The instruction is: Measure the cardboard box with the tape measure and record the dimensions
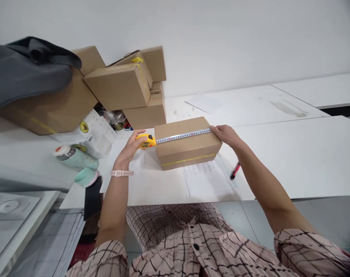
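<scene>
A closed cardboard box (186, 148) rests on the white table, with a strip of yellow tape along its near side. Across its top lies the extended blade (180, 136) of a tape measure. The yellow case of the tape measure (146, 141) is at the box's left edge, gripped by my left hand (131, 146), which wears a pink wristband. At the box's right edge my right hand (225, 135) pinches the blade's end against the cardboard; the very tip is hidden under the fingers.
Printed sheets (206, 179) lie partly under the box, and a red marker (235, 171) lies to their right. Stacked cardboard boxes (120, 86) stand at the back left. A mint-green bottle (78, 157) and a green cup (85, 177) are at the left edge.
</scene>
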The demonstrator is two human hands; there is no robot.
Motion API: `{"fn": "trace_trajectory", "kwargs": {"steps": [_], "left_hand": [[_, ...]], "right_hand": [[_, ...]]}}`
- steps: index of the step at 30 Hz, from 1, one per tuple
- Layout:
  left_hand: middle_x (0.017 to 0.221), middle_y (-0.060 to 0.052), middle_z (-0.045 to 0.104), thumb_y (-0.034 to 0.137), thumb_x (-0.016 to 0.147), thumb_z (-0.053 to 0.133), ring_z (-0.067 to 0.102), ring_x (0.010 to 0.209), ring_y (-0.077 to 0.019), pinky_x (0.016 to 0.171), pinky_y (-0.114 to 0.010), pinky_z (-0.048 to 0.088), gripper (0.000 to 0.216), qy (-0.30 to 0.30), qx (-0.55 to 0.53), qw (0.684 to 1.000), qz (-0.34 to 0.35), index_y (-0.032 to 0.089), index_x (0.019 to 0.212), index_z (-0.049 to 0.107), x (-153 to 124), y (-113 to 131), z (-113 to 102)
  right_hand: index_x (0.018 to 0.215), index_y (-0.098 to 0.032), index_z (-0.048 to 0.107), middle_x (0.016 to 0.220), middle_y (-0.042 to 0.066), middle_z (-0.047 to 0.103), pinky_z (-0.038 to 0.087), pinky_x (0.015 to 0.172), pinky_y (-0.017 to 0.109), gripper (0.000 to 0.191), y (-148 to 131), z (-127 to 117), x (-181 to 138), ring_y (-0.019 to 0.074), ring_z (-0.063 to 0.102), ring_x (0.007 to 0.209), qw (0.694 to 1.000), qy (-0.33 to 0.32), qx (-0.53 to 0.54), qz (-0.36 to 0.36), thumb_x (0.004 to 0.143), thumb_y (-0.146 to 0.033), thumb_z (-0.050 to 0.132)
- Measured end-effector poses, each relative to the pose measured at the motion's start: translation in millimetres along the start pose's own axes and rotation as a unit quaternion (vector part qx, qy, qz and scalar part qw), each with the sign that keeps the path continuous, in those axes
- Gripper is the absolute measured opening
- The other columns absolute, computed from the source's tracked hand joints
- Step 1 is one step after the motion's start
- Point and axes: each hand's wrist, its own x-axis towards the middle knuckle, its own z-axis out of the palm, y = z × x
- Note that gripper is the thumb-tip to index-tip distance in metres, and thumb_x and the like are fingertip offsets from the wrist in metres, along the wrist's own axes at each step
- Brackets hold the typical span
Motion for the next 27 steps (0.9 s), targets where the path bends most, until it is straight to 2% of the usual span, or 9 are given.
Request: {"fn": "trace_trajectory", "kwargs": {"steps": [3,6,9,12,15,17,20,24,27], "left_hand": [[0.113,-0.010,0.070,0.051,0.070,0.076,0.067,0.098,-0.0251,0.084,-0.037,0.051,0.077,-0.008,-0.001,1.000,0.000,0.016,0.136,0.056,-11,7,-7],[0.117,-0.011,0.070,0.047,0.070,0.082,0.068,0.100,-0.0261,0.085,-0.037,0.052,0.084,-0.068,-0.008,0.998,-0.003,0.017,0.143,0.052,-44,15,0],[0.118,-0.010,0.068,0.040,0.070,0.087,0.068,0.090,-0.0226,0.072,-0.032,0.054,0.085,-0.199,-0.050,0.978,-0.048,0.023,0.145,0.050,-97,11,39],[0.115,-0.010,0.066,0.039,0.067,0.091,0.067,0.093,-0.0223,0.078,-0.034,0.056,0.080,-0.338,-0.201,0.910,-0.130,0.022,0.136,0.055,-141,-2,104],[0.109,-0.007,0.064,0.040,0.062,0.094,0.066,0.090,-0.0198,0.077,-0.032,0.055,0.069,-0.321,-0.309,0.886,-0.132,0.020,0.119,0.059,-156,-7,158],[0.106,-0.006,0.064,0.044,0.063,0.093,0.066,0.087,-0.0197,0.078,-0.034,0.056,0.069,-0.271,-0.348,0.889,-0.119,0.019,0.116,0.057,-149,-1,176],[0.100,-0.006,0.063,0.050,0.066,0.090,0.067,0.081,-0.0195,0.075,-0.037,0.059,0.067,-0.213,-0.359,0.903,-0.105,0.017,0.114,0.057,-131,13,179],[0.096,-0.006,0.063,0.055,0.065,0.087,0.067,0.077,-0.0190,0.069,-0.035,0.059,0.066,-0.203,-0.339,0.911,-0.117,0.014,0.109,0.059,-121,17,176],[0.092,-0.006,0.063,0.056,0.062,0.088,0.068,0.076,-0.0198,0.066,-0.035,0.060,0.071,-0.197,-0.346,0.908,-0.134,0.014,0.110,0.057,-126,11,181]], "right_hand": [[0.072,-0.018,0.068,0.083,0.010,0.073,0.039,0.069,0.032,0.042,0,-8,4,0.0209,0.061,0.074,0.999,0.025,-0.037,-0.006,0.097,-0.044,0.047],[0.072,-0.019,0.065,0.078,0.008,0.070,0.040,0.065,0.031,0.042,4,-24,7,0.0172,0.056,0.066,0.995,0.074,0.063,-0.015,0.097,-0.047,0.047],[0.075,-0.019,0.061,0.076,0.006,0.066,0.041,0.064,0.029,0.044,-3,-35,14,0.0157,0.053,0.066,0.976,0.139,0.158,-0.059,0.096,-0.056,0.047],[0.074,-0.019,0.059,0.074,0.004,0.062,0.040,0.067,0.029,0.046,-28,-29,29,0.0159,0.051,0.070,0.975,0.080,0.142,-0.155,0.093,-0.061,0.051],[0.071,-0.019,0.058,0.074,0.002,0.059,0.039,0.070,0.029,0.044,-61,-9,51,0.0159,0.050,0.073,0.964,-0.055,0.103,-0.238,0.092,-0.057,0.055],[0.072,-0.018,0.059,0.074,0.003,0.059,0.039,0.073,0.030,0.039,-78,6,68,0.0159,0.049,0.073,0.963,-0.073,0.100,-0.239,0.094,-0.051,0.054],[0.071,-0.019,0.057,0.071,0.002,0.057,0.039,0.074,0.030,0.037,-89,22,88,0.0161,0.048,0.072,0.972,-0.063,0.090,-0.210,0.096,-0.046,0.051],[0.061,-0.021,0.049,0.063,0.000,0.050,0.036,0.070,0.030,0.041,-84,30,98,0.0155,0.045,0.068,0.982,-0.080,0.035,-0.168,0.094,-0.046,0.054],[0.060,-0.020,0.050,0.063,-0.002,0.049,0.035,0.069,0.030,0.041,-76,31,97,0.0146,0.044,0.067,0.973,-0.118,0.035,-0.193,0.092,-0.045,0.057]]}}
